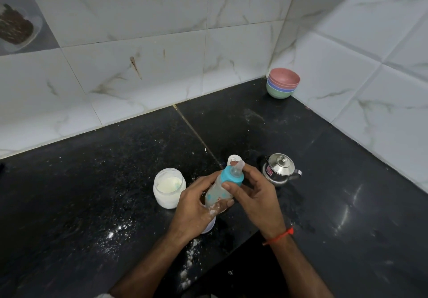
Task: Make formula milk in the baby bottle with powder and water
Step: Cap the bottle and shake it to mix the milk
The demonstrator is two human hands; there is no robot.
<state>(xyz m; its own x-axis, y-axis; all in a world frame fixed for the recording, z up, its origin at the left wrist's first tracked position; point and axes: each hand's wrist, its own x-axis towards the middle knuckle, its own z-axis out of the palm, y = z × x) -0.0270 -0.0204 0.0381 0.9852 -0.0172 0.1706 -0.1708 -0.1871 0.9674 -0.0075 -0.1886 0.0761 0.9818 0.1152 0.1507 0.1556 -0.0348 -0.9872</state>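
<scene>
I hold the baby bottle (218, 191) tilted above the black counter (92, 182). Its body is cloudy, and a blue collar (229, 177) with a clear teat sits on top. My left hand (196, 207), dusted with white powder, wraps the bottle's lower body. My right hand (252, 193) grips the blue collar with thumb and fingers. An open glass jar of white powder (169, 187) stands just left of my left hand. A small steel kettle (280, 168) with its lid on stands to the right of my right hand.
A white cap (234, 159) lies behind the bottle. A white lid (208, 226) shows under my left wrist. Spilled powder (115, 230) speckles the counter near the front edge. Stacked coloured bowls (283, 82) sit in the far corner by tiled walls.
</scene>
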